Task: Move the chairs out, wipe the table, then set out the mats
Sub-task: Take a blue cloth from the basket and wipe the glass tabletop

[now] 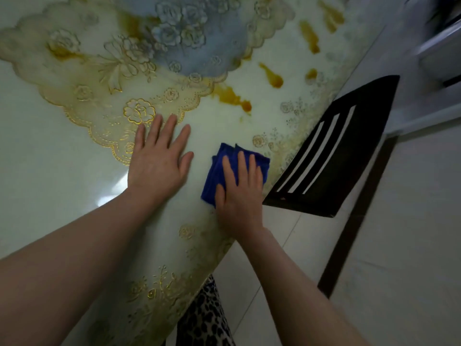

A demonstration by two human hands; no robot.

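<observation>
Head view: wiping stage under way, right hand (pixel 239 196) presses flat, fingers straight, on the blue cloth (pixel 224 171) near the table (pixel 50 183) edge; left hand (pixel 159 158) lies flat, released. Amber stains (pixel 232 96) remain, a chair (pixel 336 151) sits beside the edge, a lace mat (pixel 99 78) lies on the table; mat-setting looks undone.

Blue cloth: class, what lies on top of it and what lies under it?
On the blue cloth the right hand presses flat, fingers straight. Under the cloth is the glossy table; the patch it covers is hidden, so any stain there cannot be seen.
</observation>
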